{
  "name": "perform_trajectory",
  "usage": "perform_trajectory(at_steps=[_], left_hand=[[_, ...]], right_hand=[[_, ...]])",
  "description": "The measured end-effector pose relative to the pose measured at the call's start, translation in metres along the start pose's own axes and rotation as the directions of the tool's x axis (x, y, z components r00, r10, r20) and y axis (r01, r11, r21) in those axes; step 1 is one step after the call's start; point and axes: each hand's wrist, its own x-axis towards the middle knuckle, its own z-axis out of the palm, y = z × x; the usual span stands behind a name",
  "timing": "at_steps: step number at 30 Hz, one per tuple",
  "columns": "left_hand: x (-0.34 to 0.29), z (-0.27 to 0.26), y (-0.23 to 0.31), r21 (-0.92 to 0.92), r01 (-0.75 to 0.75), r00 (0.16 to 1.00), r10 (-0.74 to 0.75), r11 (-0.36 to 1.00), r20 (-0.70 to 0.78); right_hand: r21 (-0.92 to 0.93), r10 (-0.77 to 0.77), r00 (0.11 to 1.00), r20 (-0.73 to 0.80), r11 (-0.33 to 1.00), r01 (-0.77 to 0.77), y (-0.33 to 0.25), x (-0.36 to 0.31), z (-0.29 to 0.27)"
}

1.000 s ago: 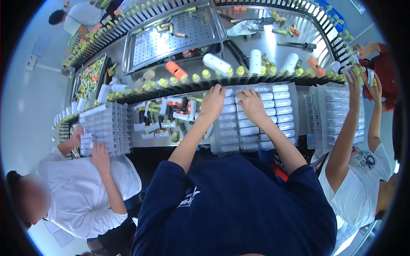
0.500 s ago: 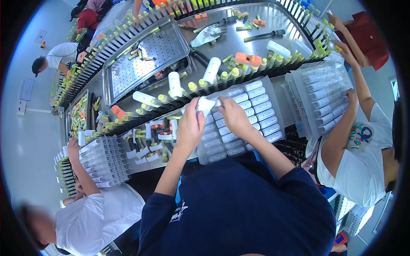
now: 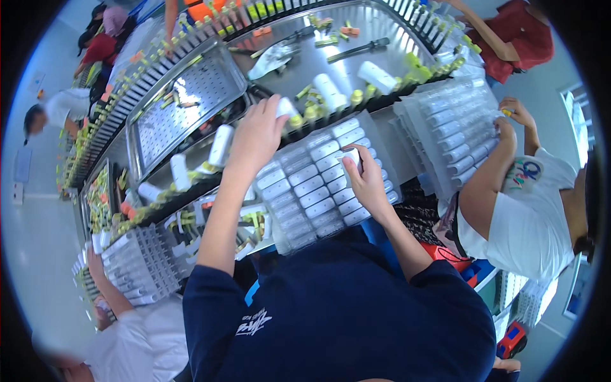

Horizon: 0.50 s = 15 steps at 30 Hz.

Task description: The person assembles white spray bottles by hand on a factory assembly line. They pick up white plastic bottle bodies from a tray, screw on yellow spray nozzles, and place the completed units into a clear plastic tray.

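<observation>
My right hand (image 3: 368, 177) pinches a small white plastic casing (image 3: 351, 156) over the clear plastic tray (image 3: 299, 239). Rows of similar white casings (image 3: 316, 202) fill much of that tray. My left hand (image 3: 256, 130) reaches over the dark rack with yellow-green tipped pegs (image 3: 310, 113). Its thumb and fingers are closed on a white plastic casing (image 3: 286, 109) at the rack; the fingers partly cover it. Other white casings (image 3: 219, 145) stand tilted along the rack on both sides of this hand.
Beyond the rack lie a perforated metal tray (image 3: 184, 124) and a glove (image 3: 273, 60). Stacked clear trays (image 3: 445, 130) stand at the right, more (image 3: 137, 261) at the left. Loose green and white parts (image 3: 191, 229) lie left of my tray. Co-workers sit at both sides.
My hands, together over the tray before, have parted. The left reached forward to the rack; the right keeps a white casing over the tray. The view shifted, and the rack's casings moved left.
</observation>
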Motion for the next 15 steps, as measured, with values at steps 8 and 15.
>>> perform_trajectory(at_steps=[8,15], left_hand=[[-0.025,-0.012,-0.011,0.313,0.155,0.987,-0.159,0.937,-0.011],[-0.076,-0.001,-0.04,0.286,0.204,0.922,-0.085,0.936,-0.379]], right_hand=[[0.011,0.054,0.997,-0.056,0.999,-0.053,-0.004,0.015,-0.017],[-0.503,-0.455,0.865,-0.211,0.809,0.303,-0.047,0.098,-0.067]])
